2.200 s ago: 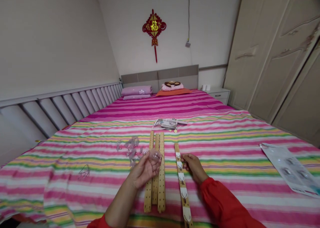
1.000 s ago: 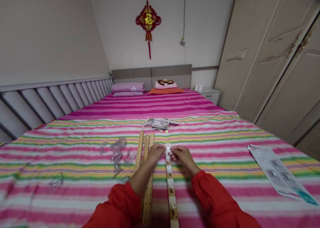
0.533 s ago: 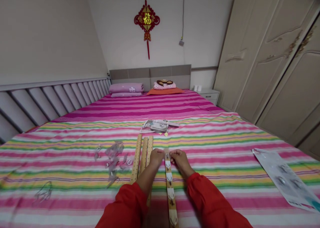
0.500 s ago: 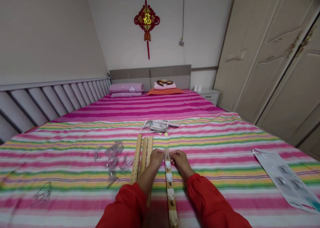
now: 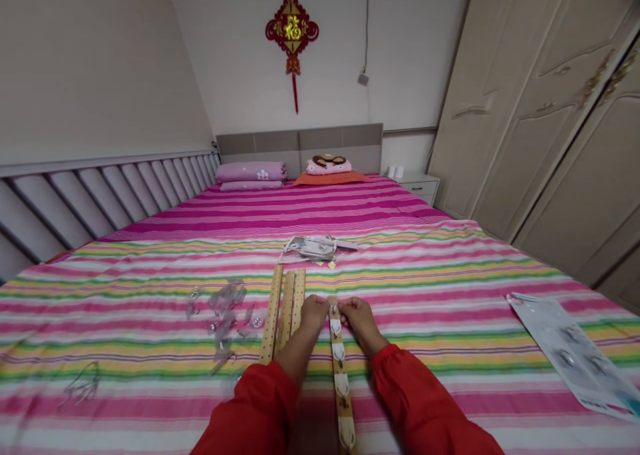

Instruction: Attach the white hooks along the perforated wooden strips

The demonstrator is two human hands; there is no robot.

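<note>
A narrow wooden strip (image 5: pixel 337 340) lies lengthwise before me on the striped sheet, with several white-backed hooks (image 5: pixel 341 384) in a row along it. At its far end sits a small metal hook (image 5: pixel 334 309) that seems to have a clear backing. My left hand (image 5: pixel 314 313) is closed in a pinch at the left edge of this hook. From the right, my right hand (image 5: pixel 359 316) pinches at its other edge, thumb and forefinger together. The fingertips partly hide what they grip.
Several perforated wooden strips (image 5: pixel 287 308) lie left of my left arm. Further left are loose clear hooks (image 5: pixel 227 302) and a thin wire-like bundle (image 5: pixel 85 383). A plastic-wrapped pack (image 5: pixel 315 247) lies ahead; a blister card of hooks (image 5: pixel 565 348) is at the right.
The view has tilted down slightly. Both hands stay at the strip's far end, and the clear backing that showed above the strip there is less visible.
</note>
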